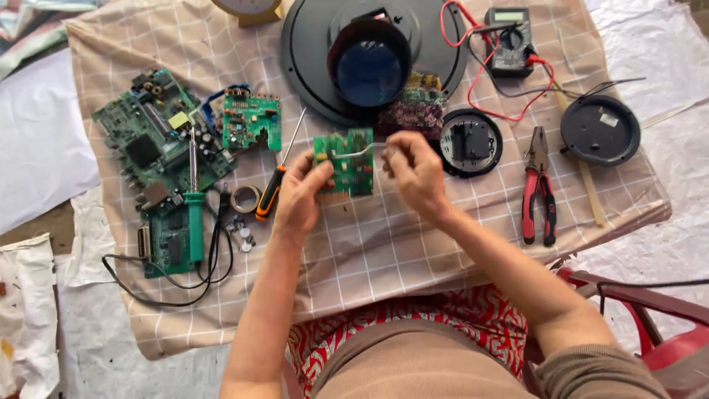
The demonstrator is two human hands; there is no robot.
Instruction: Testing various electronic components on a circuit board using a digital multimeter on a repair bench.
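1. Green boards lie farthest left of the small circuit board (343,161) you hold: a large circuit board (159,137), with a green-handled soldering iron (194,199) resting across it and its black cord looped below.
2. Just left of the small circuit board sits an orange-handled screwdriver (275,185); an elbow nudge could roll it into the loose roll of tape (245,198).
3. Your left hand (299,199) grasps the small circuit board by its left edge, above the checked cloth (384,244) on the table.
4. Your right hand (415,170) is pinched shut on a pale wire (358,150) arching off that board; pulling hard could tear the wire from its joint.
5. Right of the board lie a round black part (470,142), red-handled pliers (539,188) and a multimeter (511,41) whose red leads could snag your sleeve.
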